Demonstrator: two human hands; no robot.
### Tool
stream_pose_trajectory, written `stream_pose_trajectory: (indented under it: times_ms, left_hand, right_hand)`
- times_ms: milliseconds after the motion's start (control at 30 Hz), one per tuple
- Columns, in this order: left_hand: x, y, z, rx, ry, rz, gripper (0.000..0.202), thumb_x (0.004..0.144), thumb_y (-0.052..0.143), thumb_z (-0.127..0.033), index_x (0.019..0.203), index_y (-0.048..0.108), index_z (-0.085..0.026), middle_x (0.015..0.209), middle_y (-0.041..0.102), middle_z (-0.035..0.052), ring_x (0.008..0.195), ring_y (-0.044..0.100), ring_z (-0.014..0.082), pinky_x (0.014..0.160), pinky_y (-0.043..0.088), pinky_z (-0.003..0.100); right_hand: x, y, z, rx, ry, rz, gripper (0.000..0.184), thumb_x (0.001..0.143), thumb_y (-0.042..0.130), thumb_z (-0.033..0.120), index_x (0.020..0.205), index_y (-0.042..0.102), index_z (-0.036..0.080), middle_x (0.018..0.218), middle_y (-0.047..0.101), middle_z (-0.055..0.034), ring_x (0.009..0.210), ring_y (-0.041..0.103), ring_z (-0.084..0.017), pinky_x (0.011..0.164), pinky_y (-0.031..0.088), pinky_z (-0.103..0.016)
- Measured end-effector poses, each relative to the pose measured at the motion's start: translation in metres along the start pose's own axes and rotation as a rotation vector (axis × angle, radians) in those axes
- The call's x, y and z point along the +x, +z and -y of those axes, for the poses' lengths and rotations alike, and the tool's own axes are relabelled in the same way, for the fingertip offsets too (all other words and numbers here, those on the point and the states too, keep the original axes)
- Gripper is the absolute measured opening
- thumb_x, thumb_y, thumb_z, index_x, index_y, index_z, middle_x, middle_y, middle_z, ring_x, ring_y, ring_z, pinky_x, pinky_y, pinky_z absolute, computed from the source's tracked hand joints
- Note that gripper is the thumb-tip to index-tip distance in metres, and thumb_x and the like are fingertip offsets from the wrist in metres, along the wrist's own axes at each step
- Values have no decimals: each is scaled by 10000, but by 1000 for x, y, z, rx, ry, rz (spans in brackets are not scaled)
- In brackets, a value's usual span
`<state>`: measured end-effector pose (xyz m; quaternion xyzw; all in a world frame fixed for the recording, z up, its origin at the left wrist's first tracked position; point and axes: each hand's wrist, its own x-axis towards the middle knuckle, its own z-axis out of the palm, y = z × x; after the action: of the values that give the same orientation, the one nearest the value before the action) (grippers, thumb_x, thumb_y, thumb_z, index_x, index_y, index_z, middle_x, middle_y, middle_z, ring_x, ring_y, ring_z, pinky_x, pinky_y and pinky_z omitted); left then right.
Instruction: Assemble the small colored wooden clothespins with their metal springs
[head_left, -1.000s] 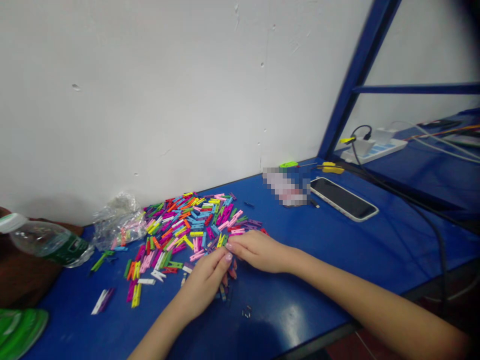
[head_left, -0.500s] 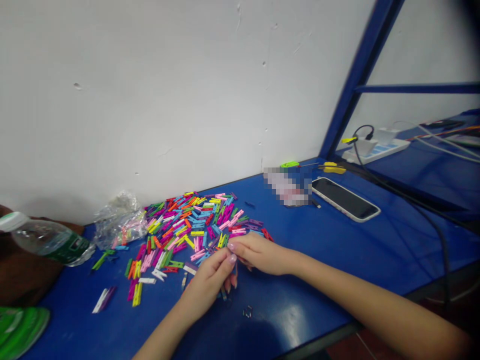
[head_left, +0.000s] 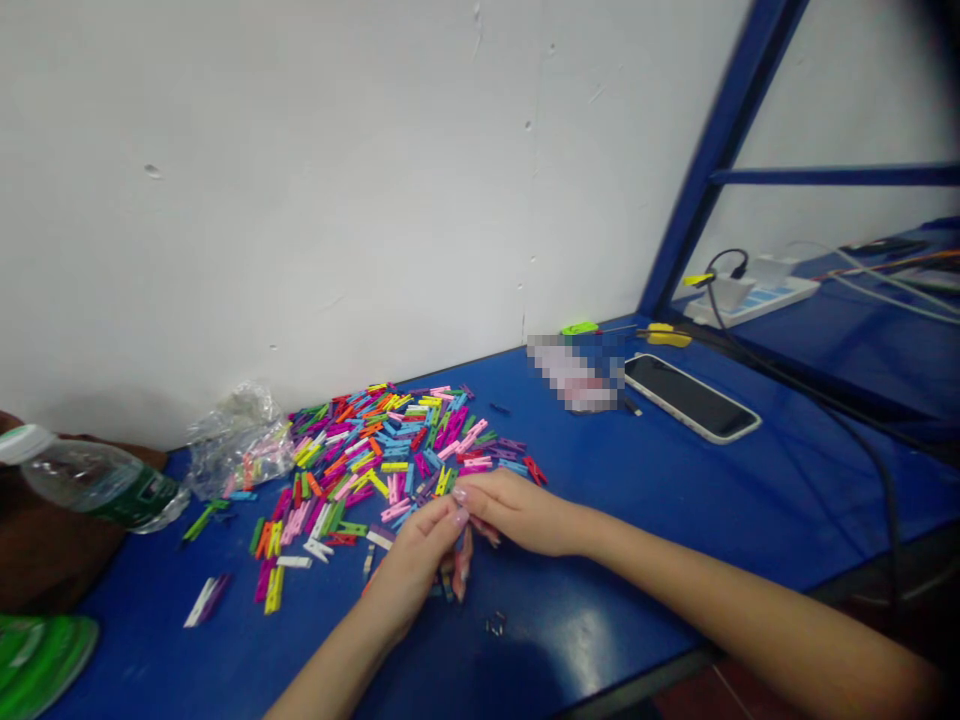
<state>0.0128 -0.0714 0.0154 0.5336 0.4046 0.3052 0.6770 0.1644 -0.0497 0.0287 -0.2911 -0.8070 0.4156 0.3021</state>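
Observation:
My left hand [head_left: 420, 550] and my right hand [head_left: 514, 508] meet at the front edge of a pile of small coloured clothespins [head_left: 397, 440]. Thumbs and fingertips of both are pinched together, and whatever lies between them is hidden by the fingers. Just in front of the hands, a few tiny metal springs [head_left: 495, 625] rest on the blue table [head_left: 600, 570]. Some clothespin pieces sit partly covered under my left hand. Apart from the pile, a white and purple clothespin [head_left: 208, 600] lies to the left.
A crumpled clear plastic bag [head_left: 240, 435] holds some clothespins beside a plastic bottle [head_left: 97, 480]. At lower left is a green round object [head_left: 45, 650]. A phone [head_left: 691, 397], a yellow-handled item [head_left: 669, 335] and a power strip [head_left: 754, 300] with cables are on the right.
Both hands stay pinched together and have shifted very slightly to the left. My left fingers beneath have changed their angle a little. The clothespin pile looks the same.

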Motion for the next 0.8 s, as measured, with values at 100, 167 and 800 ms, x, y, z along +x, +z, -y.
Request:
stream_pose_trajectory:
  times_ms: [100,167,800]
  left_hand:
    - [0,0,2,-28,-5,-8,319,758,452,-436,623,463,-147,391,460,-65,295,386,46,327,308,150]
    - [0,0,1,9,-12,-6,337,748,452,-459,618,466,-149,376,449,-70,283,380,47,312,297,149]
    - [-5,-8,-19,515,70,-109,358,825,330,-405,600,470,-164,490,473,-45,446,471,93,466,365,192]
  right_hand:
    - [0,1,0,30,10,5,407,888,220,365,570,377,165,519,405,35,498,399,-85,506,323,-193]
    - [0,2,0,69,31,13,414,885,221,378,566,377,165,509,404,36,486,398,-83,497,325,-190]
    - [9,-18,2,-315,22,20,338,882,283,293,615,436,155,562,458,25,515,402,-82,507,290,-187]
